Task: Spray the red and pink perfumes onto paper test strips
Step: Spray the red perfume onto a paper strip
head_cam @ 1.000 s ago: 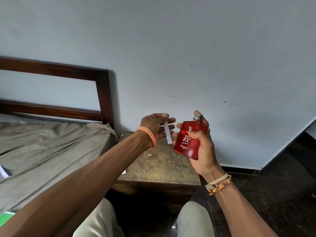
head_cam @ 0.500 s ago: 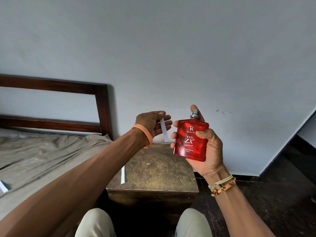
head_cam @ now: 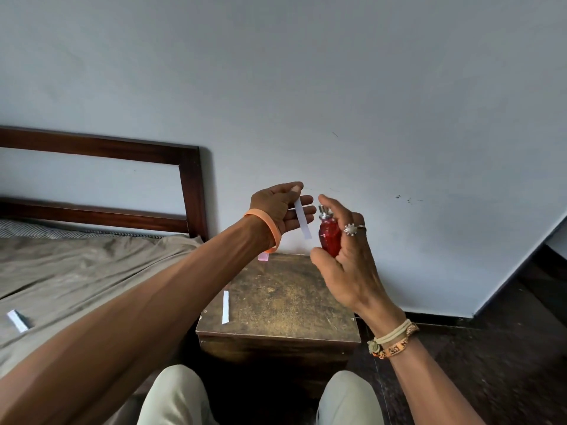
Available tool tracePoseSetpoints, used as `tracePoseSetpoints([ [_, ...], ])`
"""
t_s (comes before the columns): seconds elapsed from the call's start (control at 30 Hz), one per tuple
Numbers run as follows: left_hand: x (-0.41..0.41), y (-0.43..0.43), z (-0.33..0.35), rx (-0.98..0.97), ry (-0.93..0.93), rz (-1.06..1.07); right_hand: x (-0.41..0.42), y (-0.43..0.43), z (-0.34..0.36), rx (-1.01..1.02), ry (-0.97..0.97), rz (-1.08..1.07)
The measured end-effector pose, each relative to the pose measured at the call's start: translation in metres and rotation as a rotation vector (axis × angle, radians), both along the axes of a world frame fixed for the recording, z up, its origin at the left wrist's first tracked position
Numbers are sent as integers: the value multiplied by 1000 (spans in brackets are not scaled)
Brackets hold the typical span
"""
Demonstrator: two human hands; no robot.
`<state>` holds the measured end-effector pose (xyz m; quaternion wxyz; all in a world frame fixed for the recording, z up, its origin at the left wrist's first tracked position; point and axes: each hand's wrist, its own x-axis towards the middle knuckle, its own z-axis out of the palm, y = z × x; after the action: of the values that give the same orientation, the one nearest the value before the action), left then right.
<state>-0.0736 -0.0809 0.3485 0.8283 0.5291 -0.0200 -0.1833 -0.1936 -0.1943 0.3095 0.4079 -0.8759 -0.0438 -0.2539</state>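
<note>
Red perfume bottle (head_cam: pixel 329 237) gripped in our right hand (head_cam: pixel 349 265), nozzle (head_cam: pixel 324 211) just beside the paper strip (head_cam: pixel 302 220) our left hand (head_cam: pixel 282 210) pinches, we judge the spraying step next needs a forefinger press.

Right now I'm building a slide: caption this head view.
Left hand pinches a paper strip beside the red perfume bottle gripped by the right hand.

My left hand (head_cam: pixel 277 210) and right hand (head_cam: pixel 346 259) hang above the table (head_cam: pixel 291 299), open air beneath them. Only a narrow gap lies between them, and the strip (head_cam: pixel 302 220) hangs in it near the bottle (head_cam: pixel 329 237). The wall (head_cam: pixel 337 102) closes the far side, headboard (head_cam: pixel 193 191) and bed (head_cam: pixel 76 271) the left. To my right is open room above the floor (head_cam: pixel 506 348).
</note>
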Motion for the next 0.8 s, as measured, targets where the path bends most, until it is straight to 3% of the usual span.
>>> tracePoseSetpoints([
  [0.1,1,1,-4,17,-5,14,9,1,-8,-277,12,-143],
  [0.23,4,3,-8,55,-17,40,15,2,-14,-453,77,-227],
  [0.5,10,7,-13,71,-7,97,24,12,-14,-476,22,-228],
  [0.63,10,7,-16,91,-10,85,35,18,-15,-538,87,-245],
  [0.8,9,8,-20,83,4,92,37,19,-24,-435,97,-219],
])
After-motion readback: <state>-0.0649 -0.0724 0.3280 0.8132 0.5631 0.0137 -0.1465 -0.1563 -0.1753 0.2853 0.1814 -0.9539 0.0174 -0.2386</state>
